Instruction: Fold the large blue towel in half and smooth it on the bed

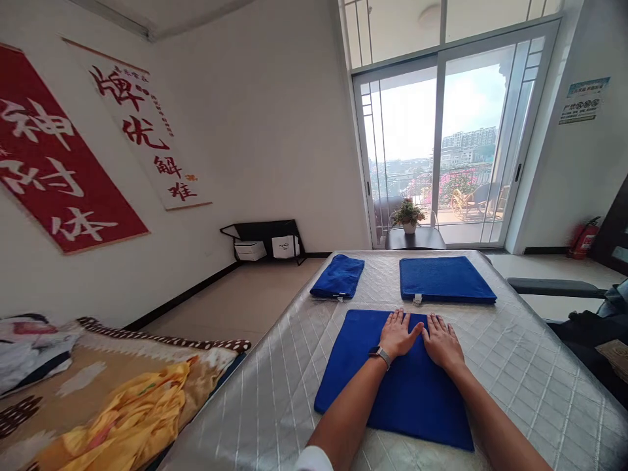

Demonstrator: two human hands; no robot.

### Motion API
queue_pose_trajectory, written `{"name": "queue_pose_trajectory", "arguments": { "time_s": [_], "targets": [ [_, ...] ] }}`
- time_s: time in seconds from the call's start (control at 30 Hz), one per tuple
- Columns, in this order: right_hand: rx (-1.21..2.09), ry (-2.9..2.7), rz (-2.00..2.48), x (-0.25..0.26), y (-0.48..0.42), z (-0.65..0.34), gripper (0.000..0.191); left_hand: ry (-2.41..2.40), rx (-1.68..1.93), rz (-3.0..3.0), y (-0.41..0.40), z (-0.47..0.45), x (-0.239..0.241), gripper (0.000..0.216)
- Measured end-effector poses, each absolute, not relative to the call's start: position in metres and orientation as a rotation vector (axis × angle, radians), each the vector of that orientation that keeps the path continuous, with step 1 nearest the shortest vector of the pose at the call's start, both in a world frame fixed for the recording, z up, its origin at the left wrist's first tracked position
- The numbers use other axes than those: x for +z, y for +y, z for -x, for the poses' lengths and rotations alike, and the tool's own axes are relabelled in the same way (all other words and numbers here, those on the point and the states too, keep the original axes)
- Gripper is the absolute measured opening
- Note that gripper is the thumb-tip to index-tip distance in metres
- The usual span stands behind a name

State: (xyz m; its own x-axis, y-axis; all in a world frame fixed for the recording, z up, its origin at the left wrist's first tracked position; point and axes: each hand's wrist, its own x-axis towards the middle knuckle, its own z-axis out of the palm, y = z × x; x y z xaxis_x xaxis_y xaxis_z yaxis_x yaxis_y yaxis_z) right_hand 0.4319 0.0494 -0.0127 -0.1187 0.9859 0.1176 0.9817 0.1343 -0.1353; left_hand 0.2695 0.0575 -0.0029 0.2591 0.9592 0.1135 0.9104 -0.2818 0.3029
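A folded blue towel [363, 383] lies flat on the silver quilted mattress [275, 392] in front of me. My left hand [398, 335], with a watch on its wrist, rests palm down on the towel's far part, fingers stretched out. My right hand [442, 342] lies flat beside it, fingers spread, almost touching the left. Beyond them sit two more blue towels: a smaller folded one [338, 276] at the left and a wider flat one [444, 279] at the right.
A patterned blanket with yellow cloth [122, 405] lies at the lower left. A potted plant [408, 216] stands on a dark table before the glass sliding door. A black shelf [267, 241] holds white boxes. A dark chair [583, 307] and a fire extinguisher [585, 239] are at the right.
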Motion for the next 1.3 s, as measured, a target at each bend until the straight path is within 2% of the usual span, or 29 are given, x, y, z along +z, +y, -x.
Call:
{"name": "queue_pose_trajectory", "arguments": {
  "time_s": [0.4, 0.77, 0.97, 1.07, 1.17, 1.3],
  "targets": [
    [0.065, -2.218, 1.949, -0.014, 0.052, -0.432, 0.066, 2.082, 0.322, -2.318, 0.052, -0.126, -0.007, 0.086],
    [0.041, -2.228, 1.962, -0.016, 0.053, -0.432, 0.066, 2.114, 0.391, -2.258, 0.053, -0.106, -0.008, 0.085],
    [0.034, -2.225, 1.966, -0.015, 0.053, -0.431, 0.066, 2.158, 0.508, -2.278, 0.051, -0.144, 0.010, 0.075],
    [0.044, -2.223, 1.971, -0.015, 0.053, -0.431, 0.066, 1.847, 0.592, -2.528, 0.037, -0.200, 0.008, 0.069],
    [0.003, -2.250, 1.958, -0.016, 0.052, -0.433, 0.064, 1.541, 0.530, -2.689, 0.015, -0.258, -0.002, 0.066],
    [-0.061, -2.287, 1.944, -0.015, 0.050, -0.434, 0.062, 1.512, 0.436, -2.666, -0.006, -0.289, -0.009, 0.073]
  ]
}}
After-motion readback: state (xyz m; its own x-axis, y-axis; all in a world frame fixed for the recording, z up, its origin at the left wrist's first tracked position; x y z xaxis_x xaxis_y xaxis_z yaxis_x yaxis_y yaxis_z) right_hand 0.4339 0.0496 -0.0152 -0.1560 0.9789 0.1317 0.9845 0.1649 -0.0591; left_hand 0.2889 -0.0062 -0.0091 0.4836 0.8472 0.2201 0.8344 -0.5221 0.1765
